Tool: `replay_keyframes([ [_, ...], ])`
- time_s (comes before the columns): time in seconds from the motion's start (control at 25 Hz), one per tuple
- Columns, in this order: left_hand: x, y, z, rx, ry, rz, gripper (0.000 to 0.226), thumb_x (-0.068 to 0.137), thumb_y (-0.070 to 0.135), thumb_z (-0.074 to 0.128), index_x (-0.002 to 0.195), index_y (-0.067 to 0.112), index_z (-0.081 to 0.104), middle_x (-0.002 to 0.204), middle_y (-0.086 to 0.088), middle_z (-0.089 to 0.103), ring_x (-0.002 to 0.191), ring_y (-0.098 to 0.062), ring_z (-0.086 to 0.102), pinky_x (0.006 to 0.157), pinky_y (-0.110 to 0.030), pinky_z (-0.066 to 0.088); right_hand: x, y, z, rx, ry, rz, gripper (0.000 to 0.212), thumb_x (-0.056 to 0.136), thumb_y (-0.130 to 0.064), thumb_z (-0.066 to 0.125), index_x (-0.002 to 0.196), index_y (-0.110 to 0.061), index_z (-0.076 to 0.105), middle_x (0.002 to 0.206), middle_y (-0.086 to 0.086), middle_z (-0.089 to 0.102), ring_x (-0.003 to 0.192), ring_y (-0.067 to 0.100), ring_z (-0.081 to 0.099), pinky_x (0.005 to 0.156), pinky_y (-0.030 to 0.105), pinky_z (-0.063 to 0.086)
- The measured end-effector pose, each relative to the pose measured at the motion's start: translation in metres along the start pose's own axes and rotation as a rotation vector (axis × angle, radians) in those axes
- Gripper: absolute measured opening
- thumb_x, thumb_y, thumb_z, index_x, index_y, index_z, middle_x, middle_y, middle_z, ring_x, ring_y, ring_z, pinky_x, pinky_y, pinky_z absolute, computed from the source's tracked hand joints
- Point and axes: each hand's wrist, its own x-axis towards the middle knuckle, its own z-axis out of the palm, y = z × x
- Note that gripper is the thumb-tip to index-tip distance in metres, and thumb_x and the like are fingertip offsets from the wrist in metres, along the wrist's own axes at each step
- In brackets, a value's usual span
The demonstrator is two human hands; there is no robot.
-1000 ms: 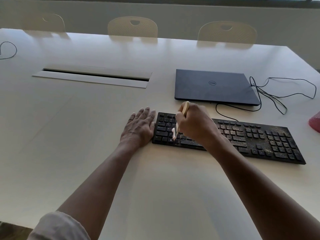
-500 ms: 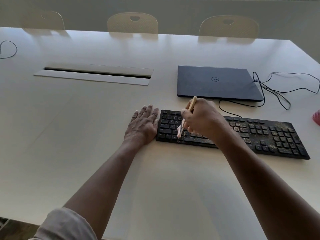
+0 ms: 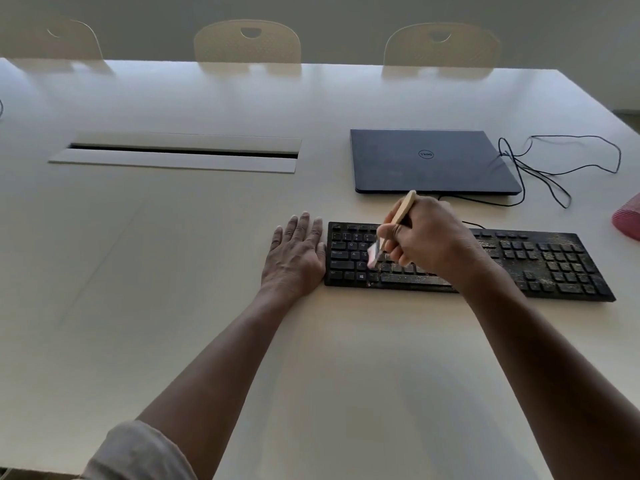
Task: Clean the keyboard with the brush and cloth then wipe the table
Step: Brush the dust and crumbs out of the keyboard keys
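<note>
Gripping a small brush with a light wooden handle in the curled fingers of the right hand, with its pale bristles touching the left keys of the long black keyboard. Resting the left hand flat on the big white table, fingers straight, touching the keyboard's left end. Showing yellow crumbs all over the right keys. Lying closed behind the keyboard, a dark blue laptop with black cords beside it.

Dell logo on laptop lid; keyboard key legends prob. illegible.
</note>
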Motion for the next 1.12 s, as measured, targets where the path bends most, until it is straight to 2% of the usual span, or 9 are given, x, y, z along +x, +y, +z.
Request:
replay_keyframes([
  [0.12, -0.002, 0.0, -0.001, -0.016, -0.001, 0.005, 0.057, 0.106, 0.038, 0.021, 0.161, 0.028, 0.006, 0.169, 0.002, -0.003, 0.155, -0.015, -0.004, 0.125, -0.038, -0.004, -0.008, 0.003, 0.008, -0.003, 0.029, -0.051, 0.007, 0.095, -0.012, 0.071, 0.092, -0.017, 0.067, 0.071, 0.001, 0.072, 0.058, 0.012, 0.07, 0.053, 0.02, 0.056],
  [0.28, -0.001, -0.001, -0.001, -0.024, -0.002, 0.011, 0.057, 0.106, 0.038, 0.021, 0.161, 0.027, 0.007, 0.169, 0.001, -0.002, 0.155, -0.017, -0.004, 0.126, -0.039, -0.003, -0.037, 0.012, 0.02, -0.052, 0.017, -0.01, 0.009, 0.094, -0.016, 0.073, 0.088, -0.02, 0.067, 0.069, 0.002, 0.072, 0.056, 0.014, 0.07, 0.054, 0.026, 0.06],
  [0.36, -0.001, 0.0, -0.001, -0.028, -0.005, 0.01, 0.058, 0.106, 0.038, 0.021, 0.161, 0.026, 0.007, 0.169, 0.0, -0.002, 0.155, -0.017, -0.004, 0.126, -0.039, -0.004, -0.047, 0.015, 0.019, -0.014, 0.081, -0.031, 0.009, 0.093, -0.015, 0.073, 0.089, -0.019, 0.067, 0.068, 0.003, 0.072, 0.057, 0.018, 0.07, 0.054, 0.029, 0.061],
  [0.52, -0.001, 0.0, -0.001, -0.036, -0.002, 0.018, 0.058, 0.106, 0.038, 0.021, 0.161, 0.026, 0.009, 0.169, -0.001, -0.001, 0.155, -0.018, -0.003, 0.126, -0.039, -0.003, -0.056, 0.013, 0.036, 0.088, 0.197, -0.08, 0.005, 0.097, -0.018, 0.069, 0.093, -0.021, 0.067, 0.069, -0.001, 0.073, 0.055, 0.011, 0.07, 0.058, 0.034, 0.063],
  [0.64, -0.001, -0.001, 0.0, -0.034, 0.002, 0.021, 0.058, 0.106, 0.038, 0.021, 0.161, 0.025, 0.009, 0.169, -0.001, -0.001, 0.155, -0.019, -0.002, 0.126, -0.04, -0.003, -0.059, 0.023, 0.053, -0.004, 0.268, -0.077, 0.007, 0.099, -0.024, 0.063, 0.093, -0.023, 0.067, 0.071, -0.003, 0.073, 0.062, 0.017, 0.071, 0.066, 0.044, 0.063],
  [0.76, -0.001, -0.001, 0.0, -0.037, -0.002, 0.019, 0.058, 0.106, 0.038, 0.021, 0.161, 0.026, 0.009, 0.169, -0.001, -0.001, 0.155, -0.019, -0.002, 0.126, -0.04, -0.003, -0.057, 0.024, 0.046, -0.118, 0.4, -0.038, 0.009, 0.099, -0.025, 0.06, 0.095, -0.02, 0.067, 0.072, -0.001, 0.073, 0.061, 0.019, 0.071, 0.064, 0.041, 0.062],
  [0.92, -0.001, -0.001, -0.001, -0.04, -0.001, 0.017, 0.058, 0.106, 0.038, 0.021, 0.161, 0.025, 0.009, 0.169, -0.001, 0.0, 0.155, -0.019, -0.002, 0.125, -0.04, -0.003, -0.05, 0.009, 0.055, 0.199, 0.234, -0.044, 0.009, 0.101, -0.019, 0.061, 0.094, -0.019, 0.067, 0.068, 0.002, 0.074, 0.056, 0.016, 0.071, 0.055, 0.037, 0.061],
  [1.04, -0.002, -0.001, 0.0, -0.042, 0.001, 0.017, 0.058, 0.106, 0.038, 0.021, 0.161, 0.026, 0.009, 0.169, -0.001, 0.0, 0.155, -0.019, -0.002, 0.125, -0.04, -0.003, -0.041, 0.017, 0.063, -0.013, 0.319, -0.07, 0.009, 0.1, -0.024, 0.06, 0.096, -0.02, 0.068, 0.074, -0.001, 0.074, 0.065, 0.019, 0.072, 0.068, 0.044, 0.062],
  [1.12, -0.001, -0.002, 0.0, -0.046, 0.007, 0.018, 0.058, 0.106, 0.038, 0.021, 0.161, 0.026, 0.01, 0.169, -0.001, 0.0, 0.155, -0.018, -0.002, 0.126, -0.04, -0.003, -0.034, 0.019, 0.056, -0.045, 0.376, -0.084, 0.011, 0.1, -0.025, 0.06, 0.099, -0.018, 0.069, 0.075, -0.001, 0.074, 0.065, 0.018, 0.073, 0.068, 0.043, 0.063],
])
